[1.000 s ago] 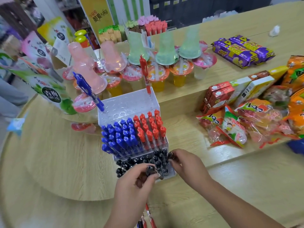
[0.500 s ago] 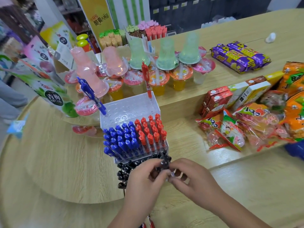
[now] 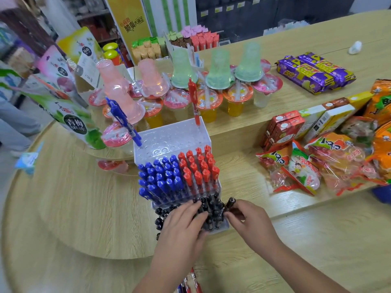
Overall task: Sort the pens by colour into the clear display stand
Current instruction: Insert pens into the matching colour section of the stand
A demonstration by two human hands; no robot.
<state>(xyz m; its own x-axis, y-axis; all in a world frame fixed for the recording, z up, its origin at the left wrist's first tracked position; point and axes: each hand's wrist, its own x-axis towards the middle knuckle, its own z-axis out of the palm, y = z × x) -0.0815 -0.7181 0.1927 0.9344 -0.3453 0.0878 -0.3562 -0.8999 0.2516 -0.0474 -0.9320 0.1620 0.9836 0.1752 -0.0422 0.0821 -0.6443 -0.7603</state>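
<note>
Two hands at the near edge of the clear plastic display stand (image 3: 169,136) | our right hand (image 3: 251,223) pinches a black capped pen (image 3: 231,203) at its front-right corner | left hand (image 3: 182,225), fingers relaxed, rests on the front-row black pens (image 3: 213,210) | we should drop it straight into a free hole.

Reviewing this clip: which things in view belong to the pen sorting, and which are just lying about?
Job: clear display stand; blue pens; red pens; black pens; one black pen pinched by the right hand; loose pens at the bottom edge.
Lying about: jelly cups; purple snack packs; red cartons; snack bags.
</note>
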